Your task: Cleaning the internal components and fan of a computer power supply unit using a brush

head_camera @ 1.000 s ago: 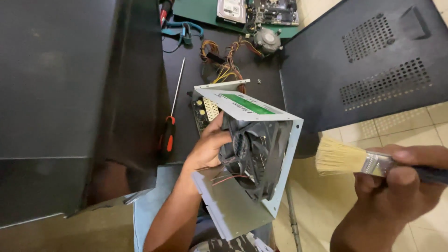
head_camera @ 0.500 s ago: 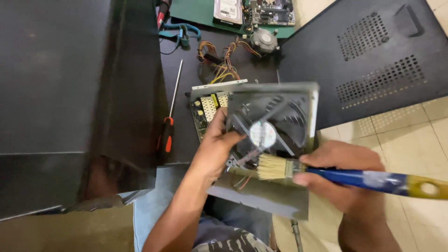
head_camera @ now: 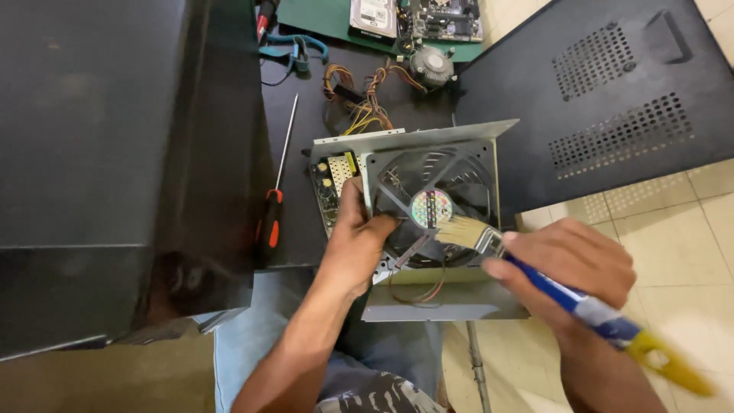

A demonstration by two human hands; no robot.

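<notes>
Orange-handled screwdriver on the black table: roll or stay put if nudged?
The orange-handled screwdriver with the long thin metal shaft looks stiff and light. Its round shaft and handle would probably roll if pushed sideways. It lies flat on the black table beside the big black computer case, which would likely stop it.

Gripping the fan (head_camera: pixel 430 206) frame with the left hand (head_camera: pixel 358 241), thumb lying across a blade. Holding the brush (head_camera: pixel 535 271) in the right hand (head_camera: pixel 569 268), bristles touching the fan just beside the hub. Resting on the dark table (head_camera: pixel 306 206): a screwdriver (head_camera: pixel 275 191) left of the fan, a bundle of wires (head_camera: pixel 359 99) behind it.
</notes>
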